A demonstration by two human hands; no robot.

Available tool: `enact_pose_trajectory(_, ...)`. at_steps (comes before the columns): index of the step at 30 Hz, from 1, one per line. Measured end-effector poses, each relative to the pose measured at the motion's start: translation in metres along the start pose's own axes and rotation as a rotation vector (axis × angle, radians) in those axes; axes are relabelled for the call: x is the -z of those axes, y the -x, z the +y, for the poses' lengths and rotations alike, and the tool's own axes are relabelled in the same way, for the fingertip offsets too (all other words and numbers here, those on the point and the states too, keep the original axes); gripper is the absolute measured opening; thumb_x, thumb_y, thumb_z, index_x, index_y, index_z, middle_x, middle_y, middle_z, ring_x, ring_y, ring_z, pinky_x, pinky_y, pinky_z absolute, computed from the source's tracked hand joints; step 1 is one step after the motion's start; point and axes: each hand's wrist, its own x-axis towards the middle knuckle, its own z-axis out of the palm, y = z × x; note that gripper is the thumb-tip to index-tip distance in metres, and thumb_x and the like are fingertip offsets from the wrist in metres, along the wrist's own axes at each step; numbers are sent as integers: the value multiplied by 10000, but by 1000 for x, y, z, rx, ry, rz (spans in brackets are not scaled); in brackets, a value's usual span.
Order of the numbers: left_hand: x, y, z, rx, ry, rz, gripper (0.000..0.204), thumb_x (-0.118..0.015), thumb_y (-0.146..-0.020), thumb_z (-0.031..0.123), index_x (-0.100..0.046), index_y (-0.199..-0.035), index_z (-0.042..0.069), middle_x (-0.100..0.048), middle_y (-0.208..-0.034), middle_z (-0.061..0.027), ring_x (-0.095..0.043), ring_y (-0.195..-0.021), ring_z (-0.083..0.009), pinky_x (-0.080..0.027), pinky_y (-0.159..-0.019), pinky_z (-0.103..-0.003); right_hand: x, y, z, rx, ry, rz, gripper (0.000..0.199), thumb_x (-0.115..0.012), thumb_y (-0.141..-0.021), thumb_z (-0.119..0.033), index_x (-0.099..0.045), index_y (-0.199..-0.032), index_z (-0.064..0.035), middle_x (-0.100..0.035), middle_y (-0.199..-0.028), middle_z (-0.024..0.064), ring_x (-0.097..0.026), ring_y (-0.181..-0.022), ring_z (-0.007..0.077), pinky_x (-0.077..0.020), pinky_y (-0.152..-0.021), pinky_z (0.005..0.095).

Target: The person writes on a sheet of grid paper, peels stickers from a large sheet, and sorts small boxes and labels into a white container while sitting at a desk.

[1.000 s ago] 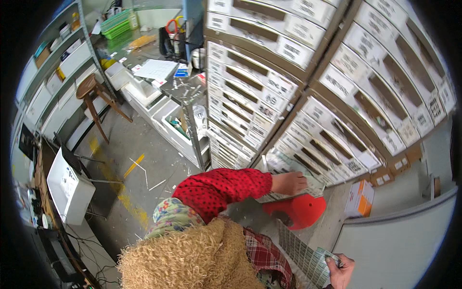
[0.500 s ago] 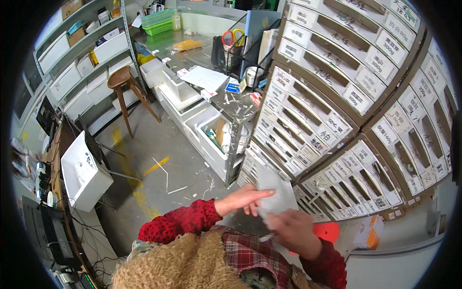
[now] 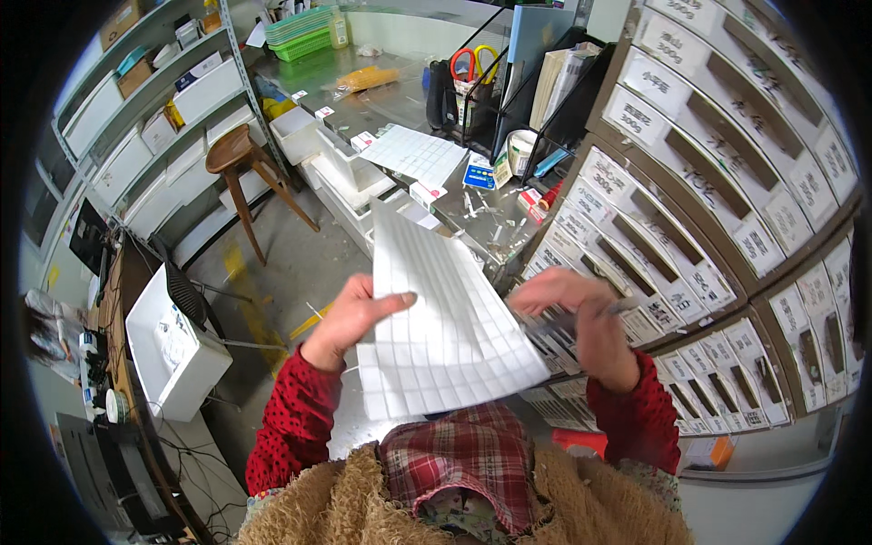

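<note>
Large white gridded sheet of paper labels (image 3: 445, 336) held up at chest height, long axis running away toward the steel counter (image 3: 363, 100). Left hand (image 3: 350, 318) pinching its left edge, thumb on top. Right hand (image 3: 581, 318) at right edge, curled round a thin pen (image 3: 610, 309).

Stockroom, labelled drawer wall (image 3: 727, 182), storage shelves (image 3: 136, 118)

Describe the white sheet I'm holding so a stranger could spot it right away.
Start at the wall of labelled drawers, then look in front of it at chest height. The white sheet is ruled into small squares, with the left hand on its edge. Unlike the similar sheet on the counter, it is held up and curved.
</note>
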Motion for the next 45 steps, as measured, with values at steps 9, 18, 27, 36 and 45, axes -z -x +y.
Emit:
enact_pose_trajectory(9, 89, -92, 51, -125, 100, -139, 189, -691, -782, 33, -698, -957, -36, -705, -886, -78, -652, -796, -132, -509, -726, -262, 17, -130, 68, -132, -207, 258, 650, -209, -1038, -440, -647, -920, 26, -608, -663, 82, -551, -553, 110, -450, -515, 244)
enact_pose_trajectory(18, 126, -197, 40, 50, 64, -178, 322, -664, -833, 123, -640, -1085, -76, -693, -959, -102, -663, -807, -141, -522, -710, -262, 5, -208, 104, -240, 4, 257, 449, -415, -1015, -350, -643, -996, 37, -641, -721, 87, -596, -588, 112, -493, -550, 239)
enact_pose_trajectory(27, 134, -268, -7, 179, 8, -141, 232, -666, -849, 179, -677, -957, -26, -683, -833, -55, -622, -657, -102, -495, -611, -237, -23, -203, 214, -658, -206, 414, 202, -592, -934, -170, -628, -1010, 14, -655, -820, 78, -616, -663, 120, -521, -613, 249)
enact_pose_trajectory(36, 151, -287, -24, 91, -170, -95, 236, -678, -851, 231, -707, -833, -3, -645, -714, 20, -530, -598, -41, -429, -554, -222, -46, -172, 275, -681, 108, 472, 84, -657, -843, -49, -600, -894, -14, -572, -688, -8, -495, -565, 53, -407, -503, 219)
enact_pose_trajectory(45, 157, -302, -55, 45, -140, -64, 438, -686, -821, 236, -477, -485, 48, -363, -466, 69, -289, -438, -37, -258, -391, -270, -50, -166, 285, -581, 316, 419, 76, -661, -844, -37, -595, -860, -3, -586, -739, -17, -500, -671, 35, -428, -598, 208)
